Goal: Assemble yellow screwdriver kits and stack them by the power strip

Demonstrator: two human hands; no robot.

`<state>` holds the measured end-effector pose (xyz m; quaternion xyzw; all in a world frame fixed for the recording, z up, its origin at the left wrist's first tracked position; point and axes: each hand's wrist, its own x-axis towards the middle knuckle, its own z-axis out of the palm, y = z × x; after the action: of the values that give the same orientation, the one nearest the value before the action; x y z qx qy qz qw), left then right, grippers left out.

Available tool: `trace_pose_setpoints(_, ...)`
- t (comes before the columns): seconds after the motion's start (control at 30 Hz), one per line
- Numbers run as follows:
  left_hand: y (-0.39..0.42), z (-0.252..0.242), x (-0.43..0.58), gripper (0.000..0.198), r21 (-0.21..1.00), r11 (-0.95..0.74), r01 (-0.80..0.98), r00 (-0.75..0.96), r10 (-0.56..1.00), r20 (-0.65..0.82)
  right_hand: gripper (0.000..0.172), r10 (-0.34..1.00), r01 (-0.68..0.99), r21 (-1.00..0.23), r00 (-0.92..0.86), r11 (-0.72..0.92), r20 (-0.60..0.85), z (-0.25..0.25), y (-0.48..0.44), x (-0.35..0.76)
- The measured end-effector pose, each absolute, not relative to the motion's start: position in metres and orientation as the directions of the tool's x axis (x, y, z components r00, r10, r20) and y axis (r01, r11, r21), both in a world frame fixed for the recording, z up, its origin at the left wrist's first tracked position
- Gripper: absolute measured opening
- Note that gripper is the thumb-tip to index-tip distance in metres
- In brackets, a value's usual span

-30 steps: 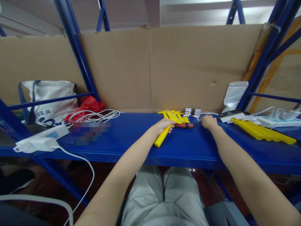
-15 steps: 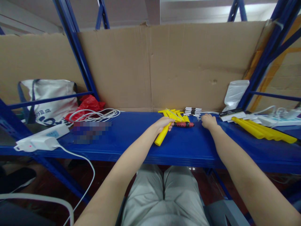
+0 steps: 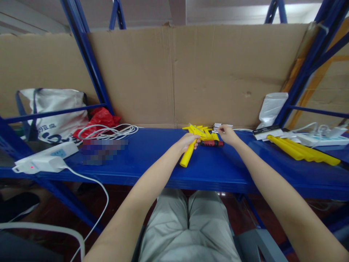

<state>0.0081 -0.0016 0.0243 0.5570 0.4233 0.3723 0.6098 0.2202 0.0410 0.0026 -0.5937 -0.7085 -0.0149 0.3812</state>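
Observation:
My left hand (image 3: 190, 142) is wrapped round the yellow handle (image 3: 187, 156) of a tool, its round end pointing down toward me. The tool's yellow head with a thin pale strip (image 3: 196, 130) points away, over several yellow pieces (image 3: 211, 136) lying on the shelf. My right hand (image 3: 227, 134) hovers to the right of that head, fingers pinched together. Whatever is between them is too small to make out. Just behind it, small white packets with dark bands (image 3: 216, 126) are partly covered by the hand. A red and black screwdriver handle (image 3: 212, 143) lies below the yellow pieces.
Long yellow tubes (image 3: 302, 149) lie at the right, near a black and white box (image 3: 268, 131) and a white power strip (image 3: 321, 139). At the left are another power strip (image 3: 46, 156), coiled white cable (image 3: 120, 131) and a cloth bag (image 3: 58, 116). Cardboard (image 3: 218, 76) walls the back.
My right hand has moved left from beside the white packets to in front of them, closer to the tool's head. My left hand keeps its hold on the yellow handle.

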Motion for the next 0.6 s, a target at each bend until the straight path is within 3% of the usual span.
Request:
trace_pose_setpoints(0.1,-0.003,0.025,0.008,0.012,0.995,0.098,0.021,0.368,0.924,-0.099,0.009,0.766,0.753,-0.451,-0.108,0.479,0.633,0.001,0.039,0.199)
trace_pose_setpoints(0.23,-0.006,0.026,0.009,0.016,0.996,0.082,0.019,0.370,0.925,-0.083,0.008,0.699,0.695,-0.384,-0.240,0.608,0.674,-0.001,0.033,0.183)
trace_pose_setpoints(0.47,-0.012,0.029,0.012,0.020,0.995,0.076,0.059,0.382,0.919,-0.093,0.008,0.697,0.675,-0.394,-0.253,0.624,0.670,0.000,0.030,0.181)
trace_pose_setpoints(0.6,-0.011,0.028,0.012,0.018,0.996,0.067,0.060,0.388,0.918,-0.085,0.008,0.744,0.682,-0.460,-0.190,0.569,0.640,0.001,0.027,0.179)
